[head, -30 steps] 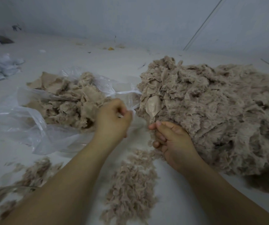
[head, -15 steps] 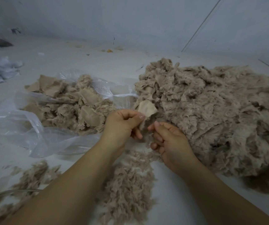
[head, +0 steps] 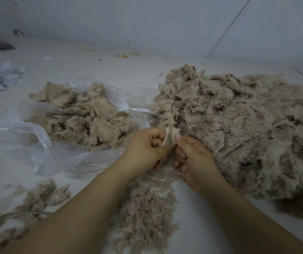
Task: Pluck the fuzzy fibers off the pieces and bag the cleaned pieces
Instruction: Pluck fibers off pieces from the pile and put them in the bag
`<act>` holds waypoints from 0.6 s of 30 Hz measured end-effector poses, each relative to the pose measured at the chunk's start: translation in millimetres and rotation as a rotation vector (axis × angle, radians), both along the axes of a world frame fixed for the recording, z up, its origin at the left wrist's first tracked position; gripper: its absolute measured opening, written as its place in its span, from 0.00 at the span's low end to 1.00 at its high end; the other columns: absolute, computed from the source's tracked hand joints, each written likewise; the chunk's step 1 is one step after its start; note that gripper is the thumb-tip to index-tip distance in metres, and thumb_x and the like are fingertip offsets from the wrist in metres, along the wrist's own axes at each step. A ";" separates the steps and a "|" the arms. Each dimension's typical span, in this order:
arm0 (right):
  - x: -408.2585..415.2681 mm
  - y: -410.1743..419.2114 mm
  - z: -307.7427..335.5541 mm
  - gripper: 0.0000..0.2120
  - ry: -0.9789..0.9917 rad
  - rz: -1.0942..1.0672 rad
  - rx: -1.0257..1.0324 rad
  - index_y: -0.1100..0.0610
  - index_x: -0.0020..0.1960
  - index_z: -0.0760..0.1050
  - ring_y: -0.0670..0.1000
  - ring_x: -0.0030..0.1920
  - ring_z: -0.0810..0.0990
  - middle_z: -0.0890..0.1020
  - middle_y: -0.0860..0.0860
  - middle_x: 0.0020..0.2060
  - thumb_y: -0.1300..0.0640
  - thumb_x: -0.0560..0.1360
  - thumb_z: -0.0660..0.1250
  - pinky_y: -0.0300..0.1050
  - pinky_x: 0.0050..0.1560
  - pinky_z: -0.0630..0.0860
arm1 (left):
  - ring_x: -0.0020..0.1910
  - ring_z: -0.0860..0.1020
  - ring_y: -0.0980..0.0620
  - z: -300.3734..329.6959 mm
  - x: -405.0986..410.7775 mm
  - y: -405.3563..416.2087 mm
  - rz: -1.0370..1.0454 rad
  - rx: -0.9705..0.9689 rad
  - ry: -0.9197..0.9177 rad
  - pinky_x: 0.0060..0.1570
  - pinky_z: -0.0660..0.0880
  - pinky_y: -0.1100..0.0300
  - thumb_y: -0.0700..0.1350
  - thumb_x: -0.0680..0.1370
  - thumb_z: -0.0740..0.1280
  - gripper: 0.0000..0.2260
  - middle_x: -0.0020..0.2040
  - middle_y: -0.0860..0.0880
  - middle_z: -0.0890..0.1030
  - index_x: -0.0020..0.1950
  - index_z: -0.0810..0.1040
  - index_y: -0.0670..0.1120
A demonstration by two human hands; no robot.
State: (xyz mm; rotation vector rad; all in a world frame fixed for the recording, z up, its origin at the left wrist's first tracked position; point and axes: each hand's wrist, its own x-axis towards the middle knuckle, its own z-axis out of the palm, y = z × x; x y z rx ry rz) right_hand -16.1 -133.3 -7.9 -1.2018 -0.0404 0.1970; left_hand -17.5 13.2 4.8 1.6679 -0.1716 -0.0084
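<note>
Head view: a small beige fabric piece [head: 170,136], smooth side up with fuzz at its far edge, sits between both hands, just in front of the big pile of fuzzy pieces [head: 242,125]. Left hand [head: 145,149] has its fingers curled round the piece's left edge; right hand [head: 192,158] pinches its right edge with the thumb. Left of them, a clear plastic bag [head: 42,149] lies open on the pale surface [head: 95,70], holding smoother beige pieces [head: 92,118]. Plucked fibers [head: 147,208] are heaped under the wrists.
</note>
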 end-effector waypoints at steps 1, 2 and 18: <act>0.3 0.2 -0.1 0.12 -0.006 0.008 -0.013 0.51 0.33 0.80 0.45 0.25 0.69 0.71 0.49 0.25 0.46 0.71 0.70 0.39 0.28 0.70 | 0.22 0.72 0.50 -0.5 -1.5 -1.6 -0.020 0.051 -0.016 0.21 0.70 0.62 0.35 0.76 0.70 0.05 0.29 0.41 0.76 0.42 0.76 0.36; 0.6 0.0 -1.0 0.11 -0.012 0.010 -0.023 0.53 0.36 0.81 0.47 0.27 0.70 0.74 0.52 0.27 0.48 0.72 0.70 0.39 0.27 0.71 | 0.21 0.72 0.51 -0.9 -2.5 -2.9 -0.040 0.077 -0.024 0.21 0.69 0.63 0.36 0.76 0.70 0.05 0.29 0.42 0.77 0.42 0.76 0.37; -4.1 -2.3 1.1 0.11 -0.050 0.062 -0.012 0.55 0.37 0.80 0.44 0.25 0.71 0.75 0.48 0.25 0.57 0.77 0.66 0.35 0.28 0.70 | 0.23 0.75 0.49 12.4 8.5 1.0 -0.042 0.002 0.110 0.24 0.69 0.64 0.49 0.85 0.56 0.16 0.25 0.45 0.77 0.73 0.69 0.56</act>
